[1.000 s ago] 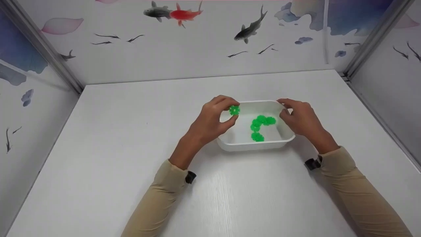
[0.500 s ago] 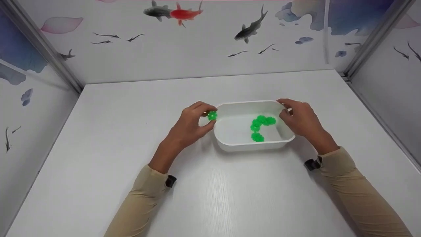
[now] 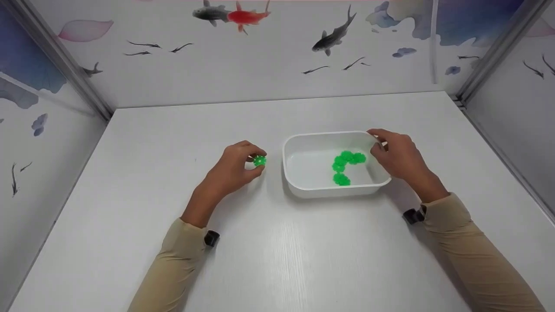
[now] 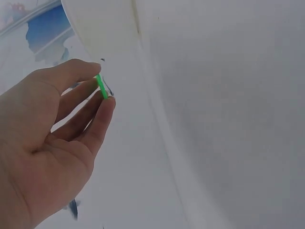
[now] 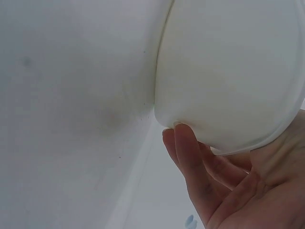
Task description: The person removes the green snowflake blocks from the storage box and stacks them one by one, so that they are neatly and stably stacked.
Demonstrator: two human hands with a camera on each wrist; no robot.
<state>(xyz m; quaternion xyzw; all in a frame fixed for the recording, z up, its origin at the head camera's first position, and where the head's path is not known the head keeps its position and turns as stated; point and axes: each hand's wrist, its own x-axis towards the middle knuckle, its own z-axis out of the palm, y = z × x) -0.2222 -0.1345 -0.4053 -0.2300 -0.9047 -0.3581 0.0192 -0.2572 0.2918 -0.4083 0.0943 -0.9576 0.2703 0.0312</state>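
A small green snowflake disc [image 3: 259, 160] with a notched edge and a centre hole is pinched between the thumb and fingertips of my left hand [image 3: 234, 167], left of the container. Seen from the left wrist, the disc [image 4: 101, 87] shows edge-on as a thin green strip. The white plastic tub [image 3: 305, 167] has rounded corners and stands on the table. My right hand [image 3: 401, 156] grips its right end, thumb over the rim. From the right wrist, fingers [image 5: 188, 148] press against the tub's outer wall [image 5: 228, 71]. Several more green discs [image 3: 340, 164] lie in the tub in a curved row.
The white table [image 3: 277, 242] extends around the tub. White panels printed with fish [image 3: 334, 41] enclose the back and both sides, with metal posts [image 3: 498, 52] at the corners. A black band [image 3: 211, 238] sits at each wrist.
My left hand has moved left and toward the front with its disc, from over the tub's left end to beside it above the table. The right hand keeps its grip on the tub.
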